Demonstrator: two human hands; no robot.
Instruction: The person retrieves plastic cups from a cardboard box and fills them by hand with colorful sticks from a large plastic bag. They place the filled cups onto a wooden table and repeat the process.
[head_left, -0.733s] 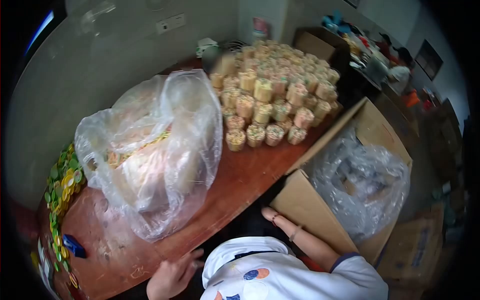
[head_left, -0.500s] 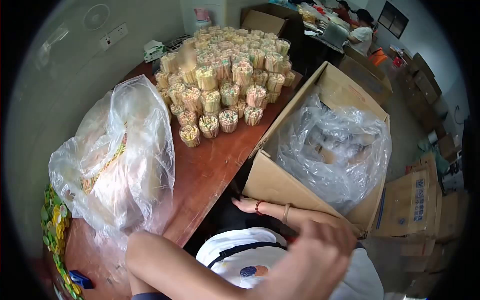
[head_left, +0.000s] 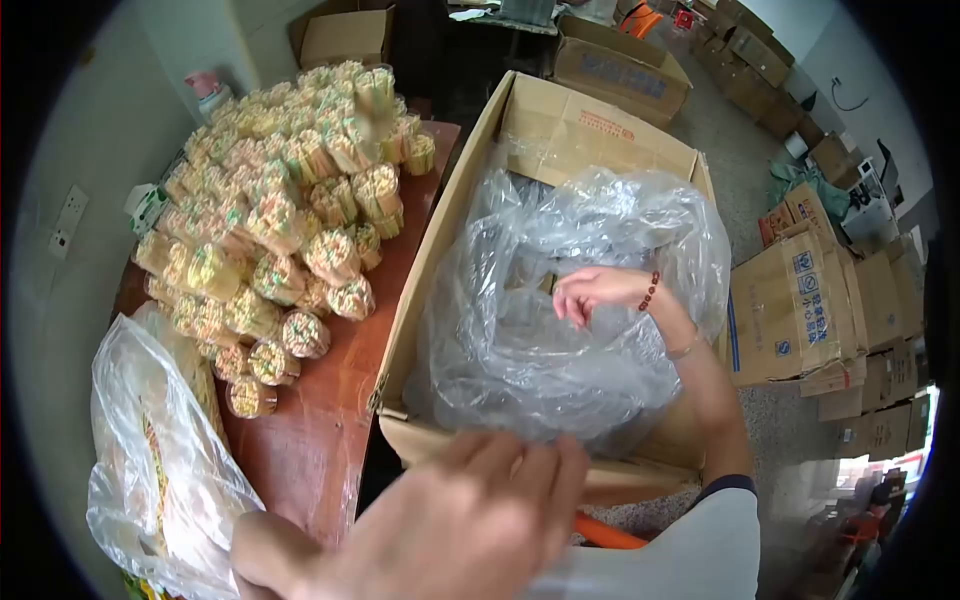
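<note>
My right hand (head_left: 590, 296), with a beaded bracelet at the wrist, hangs over an open cardboard box (head_left: 600, 135). Its fingers droop loosely, slightly apart, and nothing shows in them. Below it, a crumpled clear plastic liner (head_left: 530, 390) fills the box around a darker hollow. Close to the camera, my left hand (head_left: 470, 520) is blurred, its fingers bent at the box's near edge and their tips unclear. Clear cups packed with pale, pastel-tipped sticks (head_left: 275, 230) stand stacked on the table, left of the box.
A large clear plastic bag (head_left: 165, 470) lies on the red-brown table (head_left: 300, 430) at lower left. Flattened cartons (head_left: 790, 310) lean at the right, another open box (head_left: 615, 75) stands behind. A pink-topped bottle (head_left: 207, 92) is by the wall.
The view has swung right, towards the box. My right hand has moved from beside the table edge to over the liner. My left hand has come up nearer the camera.
</note>
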